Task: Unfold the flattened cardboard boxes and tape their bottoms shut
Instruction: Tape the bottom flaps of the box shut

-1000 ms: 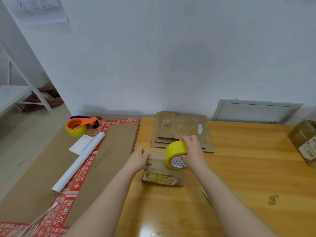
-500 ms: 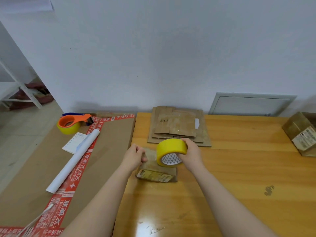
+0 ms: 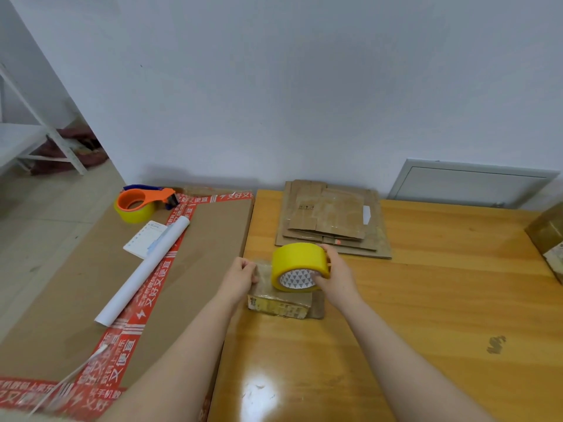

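A small unfolded cardboard box (image 3: 283,304) stands on the wooden table (image 3: 426,300), its near side bearing a worn label. My right hand (image 3: 336,277) grips a yellow tape roll (image 3: 297,266) held just above the box top. My left hand (image 3: 240,277) has curled fingers at the box's left edge, apparently pinching the tape's free end against it. Behind the box lies a stack of flattened cardboard boxes (image 3: 332,220) against the wall.
A large flat carton with red printed tape (image 3: 91,300) lies left of the table, carrying an orange tape dispenser (image 3: 140,204), a notepad (image 3: 144,243) and a white paper roll (image 3: 143,271). Another cardboard box (image 3: 548,236) sits at the table's right edge. A white shelf frame stands far left.
The tape roll and my right hand have shifted slightly left over the box. My left hand stays at the box's left edge. The view has tilted a little.
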